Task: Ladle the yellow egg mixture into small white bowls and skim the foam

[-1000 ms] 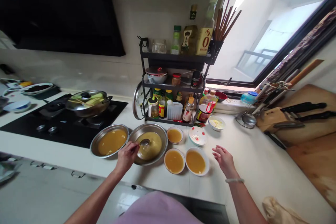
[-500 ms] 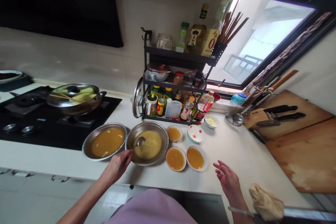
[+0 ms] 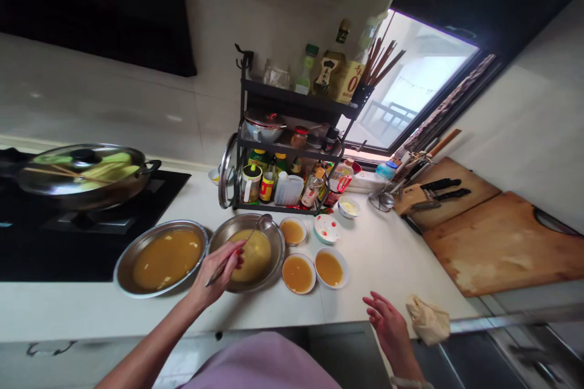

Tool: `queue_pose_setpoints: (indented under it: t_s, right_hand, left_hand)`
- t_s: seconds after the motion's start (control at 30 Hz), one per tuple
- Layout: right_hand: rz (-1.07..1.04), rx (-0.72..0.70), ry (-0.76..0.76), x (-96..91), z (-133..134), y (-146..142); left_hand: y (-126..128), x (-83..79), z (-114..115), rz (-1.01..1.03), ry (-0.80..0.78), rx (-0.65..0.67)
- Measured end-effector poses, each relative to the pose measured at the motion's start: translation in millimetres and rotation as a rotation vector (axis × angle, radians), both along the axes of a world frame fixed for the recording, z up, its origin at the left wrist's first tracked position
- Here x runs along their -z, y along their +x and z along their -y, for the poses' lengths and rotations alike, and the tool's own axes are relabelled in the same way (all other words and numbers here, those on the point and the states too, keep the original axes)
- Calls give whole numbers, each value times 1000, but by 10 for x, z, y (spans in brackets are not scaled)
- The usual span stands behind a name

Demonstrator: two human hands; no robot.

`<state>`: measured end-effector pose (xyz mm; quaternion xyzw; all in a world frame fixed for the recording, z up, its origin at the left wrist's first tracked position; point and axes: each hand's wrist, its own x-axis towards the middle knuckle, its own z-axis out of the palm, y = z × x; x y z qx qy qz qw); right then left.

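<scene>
Head view: my left hand [image 3: 219, 268], fingers pinched on long metal spoon [image 3: 250, 234]. Spoon head, just now down in yellow broth [image 3: 258, 253], is up at far rim of round steel bowl [image 3: 276, 253] on white desk [image 3: 387, 249]. I judge scoop lifted clear, ladling mid-stroke. Right hand [image 3: 387, 323] empty, fingers spread loose, drawn back to desk edge near crumpled tan cloth [image 3: 426, 319].

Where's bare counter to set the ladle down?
Bare counter lies between the rightmost soup bowl and the cutting board, beyond the cloth; also the front strip below the wide pan. Crowded around the rack and the steel basin where the left hand holds the ladle.
</scene>
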<state>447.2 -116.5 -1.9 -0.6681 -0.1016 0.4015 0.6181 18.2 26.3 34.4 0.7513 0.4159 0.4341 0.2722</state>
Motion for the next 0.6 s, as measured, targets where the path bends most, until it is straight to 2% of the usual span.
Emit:
queue_pose_setpoints:
  t_s: [0.1,0.23,0.33,0.47,0.6]
  right_hand:
    - [-24,12,5,14,85,-57]
    - [-14,4,22,26,138,-121]
    - [-22,18,19,33,160,-140]
    - [-44,43,12,57,208,-127]
    - [-33,52,32,104,266,-108]
  left_hand:
    - [356,-17,-175,26,9,112]
    - [811,27,-377,-121,59,215]
    - [1045,95,-485,-90,-49,246]
    - [1177,223,-574,33,-228,191]
    - [1163,320,-647,176,-376,76]
